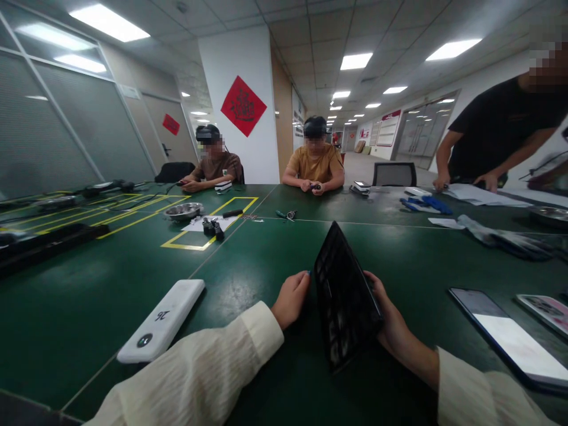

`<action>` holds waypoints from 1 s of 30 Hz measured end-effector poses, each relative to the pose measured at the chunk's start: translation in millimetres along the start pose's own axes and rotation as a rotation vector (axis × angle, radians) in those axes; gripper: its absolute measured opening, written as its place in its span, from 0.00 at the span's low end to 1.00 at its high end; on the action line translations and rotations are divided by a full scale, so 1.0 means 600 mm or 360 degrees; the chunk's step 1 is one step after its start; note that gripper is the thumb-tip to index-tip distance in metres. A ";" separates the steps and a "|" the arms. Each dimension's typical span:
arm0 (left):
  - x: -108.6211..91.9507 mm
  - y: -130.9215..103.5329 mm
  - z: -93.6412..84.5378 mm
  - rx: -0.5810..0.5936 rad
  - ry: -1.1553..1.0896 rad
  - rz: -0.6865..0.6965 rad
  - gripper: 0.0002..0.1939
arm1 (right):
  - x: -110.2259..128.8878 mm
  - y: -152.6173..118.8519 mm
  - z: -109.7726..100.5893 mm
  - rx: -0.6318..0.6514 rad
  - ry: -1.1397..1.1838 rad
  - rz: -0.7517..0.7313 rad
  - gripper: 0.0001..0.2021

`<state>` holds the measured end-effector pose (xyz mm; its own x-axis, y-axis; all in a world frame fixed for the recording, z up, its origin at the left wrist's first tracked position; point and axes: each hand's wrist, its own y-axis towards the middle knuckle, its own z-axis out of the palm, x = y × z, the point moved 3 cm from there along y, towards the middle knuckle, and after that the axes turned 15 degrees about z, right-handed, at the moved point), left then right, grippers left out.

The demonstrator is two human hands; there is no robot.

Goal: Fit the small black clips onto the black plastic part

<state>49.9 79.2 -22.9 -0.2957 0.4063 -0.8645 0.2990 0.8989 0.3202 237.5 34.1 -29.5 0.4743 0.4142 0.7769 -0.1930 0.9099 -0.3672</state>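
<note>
My right hand (393, 322) grips a thin black rectangular panel (344, 296) by its right edge and back. The panel stands tilted above the table, its dark glossy face turned left with dim reflections on it. Just left of the panel, my left hand (291, 300) is closed in a pinch. A tiny blue spot (309, 272) shows at its fingertips, too small to name. I see a narrow gap between that hand and the panel. Both forearms wear cream sleeves (261, 331).
A white power bank (162, 322) marked 26 lies left on the green table (248, 266). Right are a lit phone (510, 337) and a second phone (548, 310). Farther back are a metal bowl (184, 211), gloves (506, 236) and papers (483, 194). Two people sit opposite; another leans in at right.
</note>
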 end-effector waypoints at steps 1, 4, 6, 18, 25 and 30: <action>-0.001 -0.006 -0.001 0.0030 0.0053 0.0058 0.19 | 0.000 -0.001 0.001 0.0002 -0.0011 0.0001 0.28; -0.010 -0.021 -0.010 0.0140 0.0241 0.0213 0.22 | 0.003 -0.004 0.003 -0.0013 -0.0050 0.0011 0.28; -0.018 -0.025 -0.015 0.0177 0.0357 0.0275 0.22 | 0.004 -0.006 0.005 -0.0036 -0.0060 0.0018 0.28; -0.019 -0.015 0.012 0.0200 0.0333 0.0392 0.16 | 0.002 -0.006 0.004 -0.0097 -0.0126 -0.0048 0.24; -0.009 -0.010 0.015 0.0211 0.0403 0.0360 0.23 | -0.014 0.007 0.005 -0.0022 -0.0217 -0.0024 0.29; -0.013 -0.012 0.016 0.0194 0.0529 0.0341 0.24 | -0.023 0.007 0.006 -0.0005 -0.0280 -0.0029 0.30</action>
<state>58.9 67.8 -22.0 -0.4860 0.6309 -0.6048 0.4851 0.7704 0.4138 226.8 32.3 -39.9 0.3197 0.3960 0.8608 -0.1830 0.9172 -0.3539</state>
